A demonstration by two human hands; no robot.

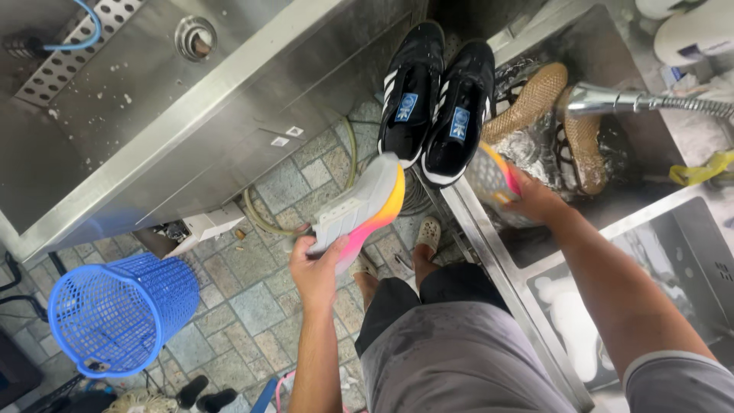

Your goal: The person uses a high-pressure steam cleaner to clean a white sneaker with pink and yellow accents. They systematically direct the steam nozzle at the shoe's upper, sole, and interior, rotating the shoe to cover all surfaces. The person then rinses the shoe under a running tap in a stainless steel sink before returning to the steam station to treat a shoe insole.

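Mid-frame, left hand [315,264] gripping white-soled pink-orange sneaker [359,213]; right hand [535,200] clutching blurred matching shoe [491,180] over steel sink [489,252].

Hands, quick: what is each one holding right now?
Left hand: closed on the heel end of a white-soled shoe with a pink and orange gradient, sole up.
Right hand: gripping the blurred matching pink and orange shoe over the steel sink rim.

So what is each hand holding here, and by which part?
The left hand grips a white, pink and orange shoe at one end, sole up. The right hand holds its blurred mate; where exactly cannot be told.
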